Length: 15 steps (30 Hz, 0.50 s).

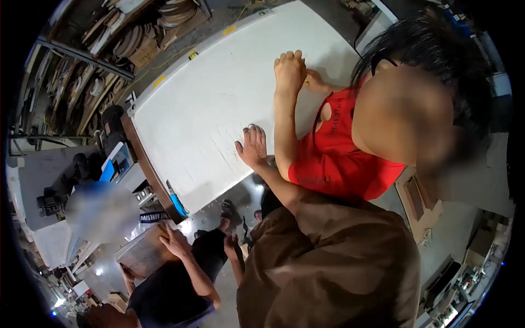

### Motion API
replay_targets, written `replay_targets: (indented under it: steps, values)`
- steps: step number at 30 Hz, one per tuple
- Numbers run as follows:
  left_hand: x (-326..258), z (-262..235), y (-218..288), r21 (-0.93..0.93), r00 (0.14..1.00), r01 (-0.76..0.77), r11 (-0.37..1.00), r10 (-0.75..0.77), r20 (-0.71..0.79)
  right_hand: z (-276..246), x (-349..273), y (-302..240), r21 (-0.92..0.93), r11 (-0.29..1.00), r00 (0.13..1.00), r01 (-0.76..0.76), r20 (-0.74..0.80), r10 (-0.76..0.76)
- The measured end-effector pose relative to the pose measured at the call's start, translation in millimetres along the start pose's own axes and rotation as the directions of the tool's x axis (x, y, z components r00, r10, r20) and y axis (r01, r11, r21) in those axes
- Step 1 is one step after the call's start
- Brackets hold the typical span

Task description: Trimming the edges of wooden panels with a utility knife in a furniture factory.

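My right hand (253,146) rests palm down on a large white tabletop (219,87), near its front edge. Its fingers are stretched and its thumb stands apart; a small pale spot shows at the fingertips. Beside my brown shirt hangs my left hand (232,249), small and dim, its finger position unclear. A blue-handled utility knife (176,203) lies at the table's left corner. Dark scratches (216,147) mark the surface left of my right hand. To the right, a person in red (342,158) holds one closed hand (290,71) over the table.
A long pale bar with yellow patches (192,53) runs along the far edge. Shelves with curved wooden pieces (136,44) stand behind. At lower left, another person in black (172,290) holds a wooden board (145,252). A grey bench with tools (41,180) stands left.
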<state>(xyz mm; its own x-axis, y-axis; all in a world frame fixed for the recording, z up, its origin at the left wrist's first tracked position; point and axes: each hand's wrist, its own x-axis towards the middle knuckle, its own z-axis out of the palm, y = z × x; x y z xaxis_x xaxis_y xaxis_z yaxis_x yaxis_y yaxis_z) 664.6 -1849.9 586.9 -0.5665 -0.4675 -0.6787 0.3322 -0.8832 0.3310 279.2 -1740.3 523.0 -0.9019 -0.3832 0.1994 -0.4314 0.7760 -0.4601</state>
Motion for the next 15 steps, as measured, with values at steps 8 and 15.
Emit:
replay_targets:
  steps: [8, 15]
  values:
    - [17, 33, -11, 0.989, 0.792, -0.109, -0.104, 0.591, 0.15, 27, -4, 3, -0.203, 0.979, 1.0, 0.012, -0.024, -0.017]
    - [123, -48, 134, 0.994, 0.511, 0.053, -0.091, 0.858, 0.052, 24, -3, -4, -0.183, 0.981, 0.994, 0.068, -0.069, -0.082]
